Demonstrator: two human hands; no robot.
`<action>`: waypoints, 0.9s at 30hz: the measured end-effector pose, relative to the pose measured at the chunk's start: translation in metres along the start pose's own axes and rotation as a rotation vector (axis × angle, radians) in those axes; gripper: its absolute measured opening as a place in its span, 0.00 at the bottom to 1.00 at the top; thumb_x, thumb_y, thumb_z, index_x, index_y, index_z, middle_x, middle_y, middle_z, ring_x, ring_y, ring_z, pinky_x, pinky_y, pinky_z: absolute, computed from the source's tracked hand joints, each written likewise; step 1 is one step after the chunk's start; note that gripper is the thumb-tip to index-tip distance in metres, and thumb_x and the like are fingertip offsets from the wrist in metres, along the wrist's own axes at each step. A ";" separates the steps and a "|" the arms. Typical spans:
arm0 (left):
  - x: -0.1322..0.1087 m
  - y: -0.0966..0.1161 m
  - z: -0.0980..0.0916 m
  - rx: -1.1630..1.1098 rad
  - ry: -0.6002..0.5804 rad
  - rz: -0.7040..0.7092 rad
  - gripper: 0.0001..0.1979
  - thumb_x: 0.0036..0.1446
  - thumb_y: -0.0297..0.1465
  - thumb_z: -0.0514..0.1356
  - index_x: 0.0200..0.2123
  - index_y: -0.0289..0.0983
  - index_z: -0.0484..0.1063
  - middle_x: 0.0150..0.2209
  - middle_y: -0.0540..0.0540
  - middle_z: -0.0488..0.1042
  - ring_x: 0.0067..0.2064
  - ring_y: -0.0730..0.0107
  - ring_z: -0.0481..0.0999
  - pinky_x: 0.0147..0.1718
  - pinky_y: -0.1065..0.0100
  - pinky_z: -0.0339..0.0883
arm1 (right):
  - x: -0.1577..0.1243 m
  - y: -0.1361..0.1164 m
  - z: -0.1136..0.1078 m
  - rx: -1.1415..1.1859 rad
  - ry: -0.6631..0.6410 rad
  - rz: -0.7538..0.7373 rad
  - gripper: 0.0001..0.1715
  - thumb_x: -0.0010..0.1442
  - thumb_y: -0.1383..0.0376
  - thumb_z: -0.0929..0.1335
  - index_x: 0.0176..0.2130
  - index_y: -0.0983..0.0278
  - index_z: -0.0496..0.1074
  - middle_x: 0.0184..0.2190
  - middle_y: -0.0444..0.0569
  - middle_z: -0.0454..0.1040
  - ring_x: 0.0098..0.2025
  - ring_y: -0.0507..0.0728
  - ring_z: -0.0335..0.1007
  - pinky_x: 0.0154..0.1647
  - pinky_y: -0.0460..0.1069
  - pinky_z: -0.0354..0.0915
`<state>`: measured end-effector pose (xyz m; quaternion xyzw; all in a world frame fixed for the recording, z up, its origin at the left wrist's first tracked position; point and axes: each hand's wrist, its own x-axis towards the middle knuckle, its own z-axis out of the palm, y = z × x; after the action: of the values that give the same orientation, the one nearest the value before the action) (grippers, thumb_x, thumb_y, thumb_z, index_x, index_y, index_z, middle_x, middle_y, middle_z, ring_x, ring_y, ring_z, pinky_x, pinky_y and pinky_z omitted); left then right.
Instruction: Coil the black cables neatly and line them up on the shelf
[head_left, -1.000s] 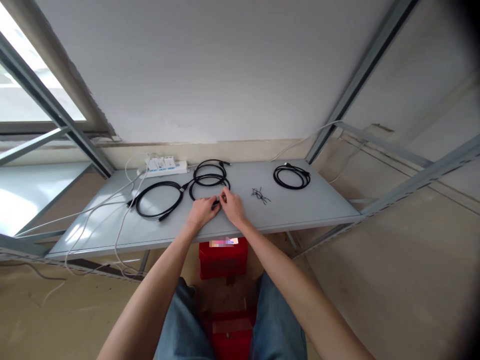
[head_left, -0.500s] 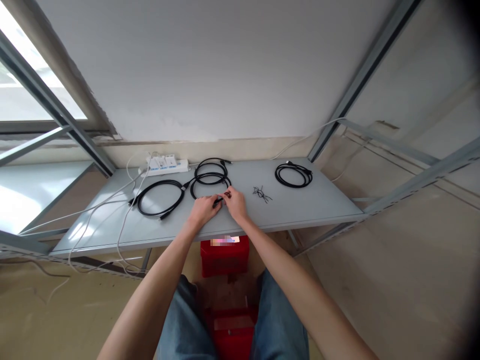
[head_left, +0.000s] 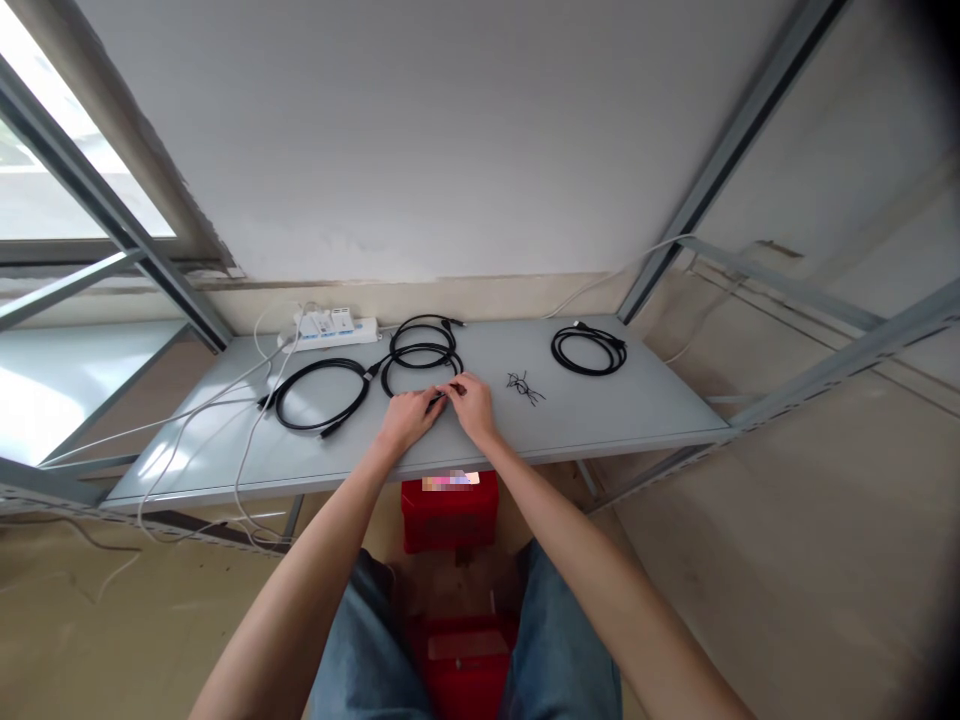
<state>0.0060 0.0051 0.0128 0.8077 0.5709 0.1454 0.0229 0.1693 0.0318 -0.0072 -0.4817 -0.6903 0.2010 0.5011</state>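
A coiled black cable [head_left: 420, 360] lies in the middle of the grey metal shelf [head_left: 615, 410]. My left hand [head_left: 409, 415] and my right hand [head_left: 472, 402] meet at the coil's near edge, fingers pinched together on the cable where it loops toward me. The pinched spot itself is mostly hidden by my fingertips. Another black cable coil [head_left: 319, 395] lies to the left of my hands. A third black cable coil [head_left: 589, 350] rests at the right rear. A small bunch of black twist ties [head_left: 523, 386] sits just right of my right hand.
A white power strip [head_left: 330, 328] with plugged adapters sits at the shelf's back left, white cords [head_left: 225, 420] trailing off the left edge. Red plastic crates [head_left: 448, 515] stand under the shelf between my knees. Slanted metal struts frame both sides.
Both hands stay pinched on the middle coil's near edge, with only small finger movement. The view shifted slightly.
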 end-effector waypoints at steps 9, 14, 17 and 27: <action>-0.001 -0.001 -0.001 -0.001 -0.022 0.028 0.18 0.75 0.40 0.50 0.51 0.44 0.78 0.48 0.42 0.84 0.49 0.58 0.82 0.44 0.65 0.68 | -0.001 0.000 -0.002 0.057 0.032 0.048 0.16 0.69 0.58 0.67 0.33 0.60 0.78 0.32 0.49 0.80 0.32 0.58 0.73 0.38 0.51 0.68; -0.001 -0.001 0.002 0.059 0.006 0.053 0.16 0.75 0.36 0.49 0.48 0.40 0.76 0.46 0.39 0.81 0.49 0.54 0.80 0.50 0.59 0.68 | 0.001 0.001 -0.001 0.037 0.028 0.037 0.13 0.69 0.59 0.68 0.35 0.61 0.79 0.33 0.50 0.80 0.34 0.59 0.74 0.41 0.51 0.69; -0.001 -0.002 0.006 0.096 0.044 0.111 0.15 0.72 0.28 0.49 0.50 0.37 0.75 0.48 0.36 0.79 0.54 0.52 0.76 0.54 0.56 0.66 | 0.002 0.002 -0.001 0.041 0.012 0.011 0.15 0.70 0.60 0.67 0.34 0.61 0.80 0.34 0.50 0.79 0.35 0.58 0.74 0.41 0.51 0.69; 0.001 0.002 0.007 0.076 -0.007 0.085 0.17 0.76 0.37 0.47 0.56 0.39 0.71 0.49 0.38 0.78 0.50 0.56 0.79 0.51 0.59 0.68 | 0.005 0.001 -0.001 0.069 0.062 0.012 0.15 0.68 0.60 0.69 0.31 0.61 0.79 0.42 0.51 0.74 0.36 0.56 0.72 0.45 0.53 0.71</action>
<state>0.0102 0.0062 0.0068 0.8320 0.5411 0.1216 -0.0123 0.1707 0.0365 -0.0044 -0.4740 -0.6643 0.2128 0.5374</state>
